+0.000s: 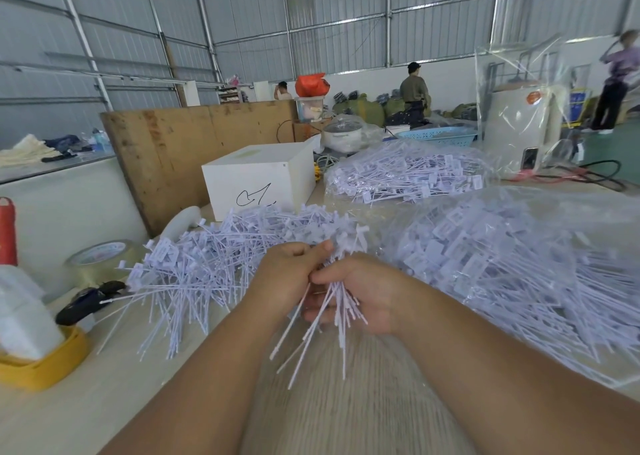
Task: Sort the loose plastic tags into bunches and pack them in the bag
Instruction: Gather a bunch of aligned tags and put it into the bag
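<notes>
Tags: loose pile mid-table, left of both hands. Left hand and right hand both curl round one bunch, tails fanning toward near edge. Filled bag along right edge, second bag behind it. White box beyond pile.

A bunch of white plastic tags is held over the pale surface by both hands: the left hand is curled around its upper part, and the right hand has it in a grip from the right, the thin tails fanning downward. A loose pile of tags lies just behind and to the left. A clear bag filled with tags lies to the right, another farther back. A white box stands behind the pile, a tape roll at the left.
</notes>
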{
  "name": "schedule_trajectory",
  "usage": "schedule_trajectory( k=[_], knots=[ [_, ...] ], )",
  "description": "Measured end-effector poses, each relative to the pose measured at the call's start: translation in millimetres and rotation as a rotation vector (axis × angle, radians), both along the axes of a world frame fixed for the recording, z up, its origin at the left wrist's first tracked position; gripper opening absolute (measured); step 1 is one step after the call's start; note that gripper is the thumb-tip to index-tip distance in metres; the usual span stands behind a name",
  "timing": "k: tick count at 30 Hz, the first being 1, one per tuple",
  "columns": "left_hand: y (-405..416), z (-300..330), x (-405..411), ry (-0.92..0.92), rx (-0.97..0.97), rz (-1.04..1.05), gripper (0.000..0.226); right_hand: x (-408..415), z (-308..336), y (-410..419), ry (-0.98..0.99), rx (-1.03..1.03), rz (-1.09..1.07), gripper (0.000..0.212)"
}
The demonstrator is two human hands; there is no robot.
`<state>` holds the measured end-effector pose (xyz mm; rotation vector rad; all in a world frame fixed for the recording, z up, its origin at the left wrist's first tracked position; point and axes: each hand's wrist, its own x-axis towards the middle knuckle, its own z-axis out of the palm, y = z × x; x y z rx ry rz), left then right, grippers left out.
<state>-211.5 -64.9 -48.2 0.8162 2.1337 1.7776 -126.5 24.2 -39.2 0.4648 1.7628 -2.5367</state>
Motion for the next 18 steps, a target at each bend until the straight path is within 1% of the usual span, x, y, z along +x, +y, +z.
schedule_trajectory(
  k=[3, 4, 6, 7, 8, 10, 12, 13, 16, 18],
  knots=[
    [2, 3, 5, 0.065, -0.041, 0.027, 0.048, -1, -1, 0, 0.012, -0.040, -0.040, 0.021],
    [3, 4, 5, 0.122, -0.070, 0.061, 0.052, -2, -2, 0, 0.010, -0.044, -0.073, 0.020],
    [3, 7, 6, 0.293, -0.092, 0.170, 0.056, -5, -4, 3, -0.001, -0.077, -0.176, 0.016],
    [2, 10, 8, 0.357, -0.069, 0.205, 0.055, -6, -5, 5, -0.006, -0.103, -0.227, 0.014],
    [1, 12, 9, 0.377, -0.033, 0.188, 0.054, -5, -5, 6, -0.012, -0.119, -0.257, 0.015],
    [0, 14, 17, 0.328, 0.008, 0.004, 0.055, -7, -6, 7, -0.015, -0.134, -0.270, 0.021],
    [1, 15, 27, 0.272, -0.042, -0.204, 0.057, -8, -7, 7, 0.007, -0.154, -0.280, 0.029],
    [0, 16, 30, 0.253, -0.072, -0.276, 0.057, -8, -8, 7, 0.023, -0.144, -0.278, 0.031],
    [-6, 20, 34, 0.253, -0.152, -0.428, 0.055, -4, -8, 5, 0.041, -0.055, -0.263, 0.032],
    [-11, 23, 31, 0.268, -0.169, -0.474, 0.056, -3, -6, 7, 0.031, -0.021, -0.306, 0.032]
  ],
)
